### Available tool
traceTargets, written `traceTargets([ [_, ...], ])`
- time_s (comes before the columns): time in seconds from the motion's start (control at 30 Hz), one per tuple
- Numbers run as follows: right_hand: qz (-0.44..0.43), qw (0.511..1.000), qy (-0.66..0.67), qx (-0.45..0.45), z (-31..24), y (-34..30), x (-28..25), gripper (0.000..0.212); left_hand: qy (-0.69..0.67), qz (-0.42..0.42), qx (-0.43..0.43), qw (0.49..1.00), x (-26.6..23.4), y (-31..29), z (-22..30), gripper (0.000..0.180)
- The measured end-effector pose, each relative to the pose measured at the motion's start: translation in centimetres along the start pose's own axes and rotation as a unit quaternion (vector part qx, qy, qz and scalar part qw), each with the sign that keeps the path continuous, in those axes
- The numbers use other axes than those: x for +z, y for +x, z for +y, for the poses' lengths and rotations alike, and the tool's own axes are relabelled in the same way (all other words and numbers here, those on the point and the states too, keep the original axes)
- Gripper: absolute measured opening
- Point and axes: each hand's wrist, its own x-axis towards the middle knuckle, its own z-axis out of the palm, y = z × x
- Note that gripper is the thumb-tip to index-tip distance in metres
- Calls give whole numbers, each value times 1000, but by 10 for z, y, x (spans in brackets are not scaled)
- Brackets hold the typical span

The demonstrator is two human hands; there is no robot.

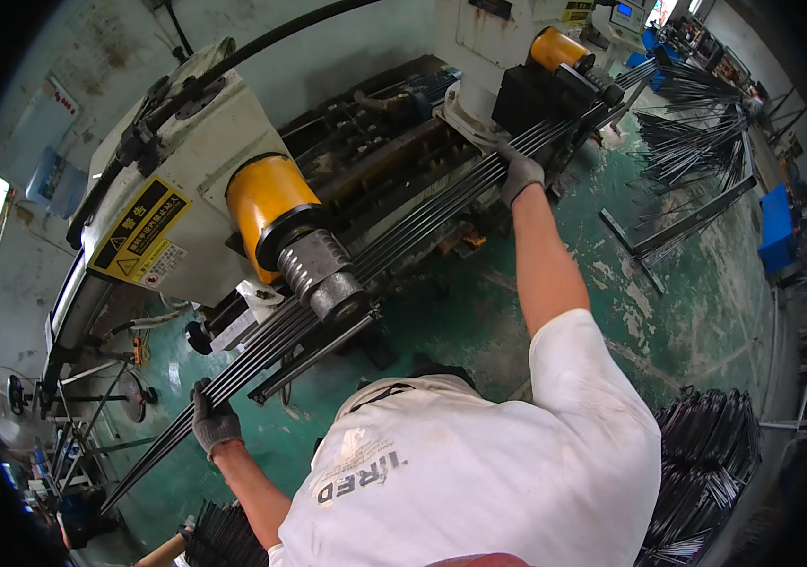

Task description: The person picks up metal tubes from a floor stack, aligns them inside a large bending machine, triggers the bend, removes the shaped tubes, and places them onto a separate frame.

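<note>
A bundle of long, thin dark metal rods (433,210) runs slantwise across the view, from the lower left up to the far right. My left hand (217,425), in a grey glove, is closed around the bundle toward its near left end. Farther along, my right hand (522,176), gloved alike, grips the same rods with the arm stretched out; part of its fingers is hidden. Between my hands the rods pass close beside a grey metal cylinder (320,274) under a yellow housing (271,203) on a big pale machine (200,146).
A second yellow housing (557,49) sits on the far machine column. Loose rods (692,142) lie heaped at the far right, near a metal frame (644,248) on the green floor. Stacked dark rods (706,463) lie at the lower right. A blue box (776,227) stands at the right edge.
</note>
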Motion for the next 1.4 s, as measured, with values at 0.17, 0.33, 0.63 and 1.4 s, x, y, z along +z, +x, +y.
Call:
traceTargets([
  [0.17, -160, 981, 32, 103, 86, -42, -14, 26, 16, 32, -12, 999, 40, -15, -13, 22],
  [0.33, -110, 993, -17, 25, 53, -48, 2, 21, -95, 22, -43, 994, 56, -27, -38, 21],
  [0.63, -146, 985, -35, 83, 12, 60, -23, 22, -80, 16, -1, 997, 55, -22, -23, 23],
  [1.4, -143, 986, -74, 50, -48, 172, -77, 39, 147, -29, -113, 982, -33, -106, -65, 33],
])
